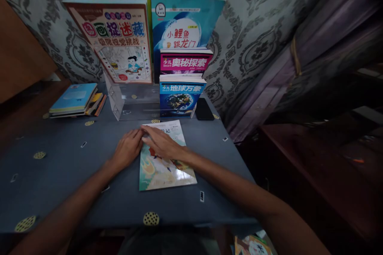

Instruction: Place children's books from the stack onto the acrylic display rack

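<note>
A thin book with a pale green and white cover [167, 173] lies flat near the middle of the table. My right hand [161, 142] rests across its upper part, fingers stretched toward the upper left corner and covering some of the title. Beside the book's upper left edge is my left hand [129, 147], palm down, its fingertips meeting those of my right hand. The left fingers are loosely extended and grip nothing visible.
Behind the book, a clear stand [115, 101] holds upright books, including a brown-bordered one [122, 44] and a blue earth book [181, 97]. A black phone [204, 109] lies right of them. Stacked books [73, 97] sit left on the dark table [60, 175].
</note>
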Demonstrator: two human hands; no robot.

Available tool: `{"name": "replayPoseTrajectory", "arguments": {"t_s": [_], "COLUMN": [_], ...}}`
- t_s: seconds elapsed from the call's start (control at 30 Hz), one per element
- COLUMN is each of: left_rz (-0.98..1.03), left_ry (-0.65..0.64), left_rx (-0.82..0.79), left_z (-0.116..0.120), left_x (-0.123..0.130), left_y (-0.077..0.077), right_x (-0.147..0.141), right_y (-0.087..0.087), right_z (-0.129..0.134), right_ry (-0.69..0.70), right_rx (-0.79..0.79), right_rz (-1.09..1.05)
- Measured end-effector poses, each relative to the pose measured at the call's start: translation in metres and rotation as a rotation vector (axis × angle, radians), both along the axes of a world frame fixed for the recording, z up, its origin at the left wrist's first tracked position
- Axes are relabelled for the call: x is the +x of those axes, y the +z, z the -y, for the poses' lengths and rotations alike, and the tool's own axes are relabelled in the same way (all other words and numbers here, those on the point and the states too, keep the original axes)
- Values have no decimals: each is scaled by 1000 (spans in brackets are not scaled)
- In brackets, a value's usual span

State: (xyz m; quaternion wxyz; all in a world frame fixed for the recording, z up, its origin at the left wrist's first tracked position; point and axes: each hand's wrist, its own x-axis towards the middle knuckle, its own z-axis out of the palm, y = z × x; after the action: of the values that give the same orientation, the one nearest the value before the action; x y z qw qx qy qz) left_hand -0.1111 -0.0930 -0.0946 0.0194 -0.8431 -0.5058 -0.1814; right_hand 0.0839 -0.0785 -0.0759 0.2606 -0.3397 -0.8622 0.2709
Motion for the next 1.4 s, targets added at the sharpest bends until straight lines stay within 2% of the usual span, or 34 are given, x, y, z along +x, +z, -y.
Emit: {"name": "replayPoseTrajectory", "arguments": {"t_s": [0.1,0.23,0.4,0.7,0.9,1.2,1.4], "left_rz": [28,43,42,-7,-1,15,-10], "left_ry": [-5,-33,-53,-36,-37,-27,-35], "left_rx": [-37,-63,-20,-58,-81,-92,-118], "left_z": [0,-2,-2,-2,-1,-2,-2], "left_x": [-2,-4,-4,-5,-5,-6,-6], "left_y": [-1,-1,0,3,5,3,5], "right_x": [-18,-14,12,85,100,100,113], "right_y": [-3,-9,-16,-38,-49,-42,-33], "right_z": [-10,-15,-19,-25,-25,-19,18], "right_ry": [45,56,-7,-258,-292,-292,-257], "right_rx": [1,-5,10,47,63,73,38], "right_rz": [46,87,127,30,7,-22,-91]}}
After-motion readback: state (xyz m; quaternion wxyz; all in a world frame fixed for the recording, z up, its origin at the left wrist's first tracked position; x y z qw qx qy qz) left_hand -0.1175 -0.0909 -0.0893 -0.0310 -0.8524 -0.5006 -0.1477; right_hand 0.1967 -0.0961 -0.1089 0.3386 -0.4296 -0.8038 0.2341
